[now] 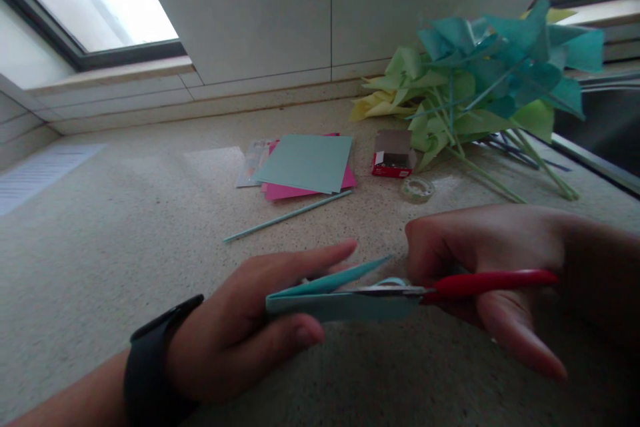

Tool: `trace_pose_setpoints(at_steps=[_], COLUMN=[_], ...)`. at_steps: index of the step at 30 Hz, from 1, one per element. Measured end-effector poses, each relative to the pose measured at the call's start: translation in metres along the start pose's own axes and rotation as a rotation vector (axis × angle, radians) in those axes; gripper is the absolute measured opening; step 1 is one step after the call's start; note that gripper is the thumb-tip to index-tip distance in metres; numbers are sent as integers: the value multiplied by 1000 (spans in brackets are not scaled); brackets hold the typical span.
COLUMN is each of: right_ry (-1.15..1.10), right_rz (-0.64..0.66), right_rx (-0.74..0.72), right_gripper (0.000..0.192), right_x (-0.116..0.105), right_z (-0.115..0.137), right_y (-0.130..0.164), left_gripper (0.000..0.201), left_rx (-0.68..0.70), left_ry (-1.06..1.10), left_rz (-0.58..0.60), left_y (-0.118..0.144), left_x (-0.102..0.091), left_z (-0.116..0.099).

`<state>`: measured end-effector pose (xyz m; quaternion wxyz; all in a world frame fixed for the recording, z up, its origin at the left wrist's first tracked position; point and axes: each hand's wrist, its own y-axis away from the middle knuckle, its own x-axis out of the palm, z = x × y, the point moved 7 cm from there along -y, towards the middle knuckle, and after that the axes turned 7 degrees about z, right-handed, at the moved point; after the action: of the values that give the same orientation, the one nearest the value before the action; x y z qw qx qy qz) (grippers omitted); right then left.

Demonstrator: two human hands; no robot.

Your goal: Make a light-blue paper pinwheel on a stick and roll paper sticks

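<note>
Near the front of the counter, my left hand (250, 320) grips a folded sheet of light blue paper (345, 307) at its left end, thumb below and fingers above. The paper's upper flap tilts up and to the right. My right hand (490, 267) is closed on scissors (480, 283) with red handles. Their metal blades point left and lie along the paper, between its layers. A small curled bit of blue paper (393, 281) stands by the blades. Some fingers of the right hand are hidden behind the handles.
Behind the hands lie a pale green paper stick (287, 216) and a stack of green and pink sheets (310, 163). A small red box (393, 155), a tape roll (417, 189) and several paper pinwheel flowers (500, 73) are at the right. A printed sheet (43, 170) lies far left.
</note>
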<state>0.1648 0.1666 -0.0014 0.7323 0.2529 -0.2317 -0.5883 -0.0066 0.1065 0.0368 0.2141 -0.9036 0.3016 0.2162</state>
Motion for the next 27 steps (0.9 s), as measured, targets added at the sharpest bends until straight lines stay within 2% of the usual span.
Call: trace_pose_setpoints(at_steps=[2, 5, 8, 22, 27], right_ry=[-15, -17, -9, -9, -43], right_rz=[-15, -44, -63, -102, -104], right_rx=[-11, -35, -79, -223, -144], right_gripper=[79, 78, 75, 66, 72], right_x=[-3, -8, -11, -16, -16], right_z=[-1, -2, -1, -5, -5], right_y=[2, 4, 5, 5, 4], left_gripper=[48, 26, 12, 16, 17], left_rx=[-62, -65, -20, -19, -17], left_ry=[28, 82, 121, 134, 136], left_rz=[-156, -445, -576, -625, -610], left_y=[7, 17, 20, 18, 18], left_x=[-7, -20, -24, -26, -24], left_z=[8, 12, 12, 11, 10])
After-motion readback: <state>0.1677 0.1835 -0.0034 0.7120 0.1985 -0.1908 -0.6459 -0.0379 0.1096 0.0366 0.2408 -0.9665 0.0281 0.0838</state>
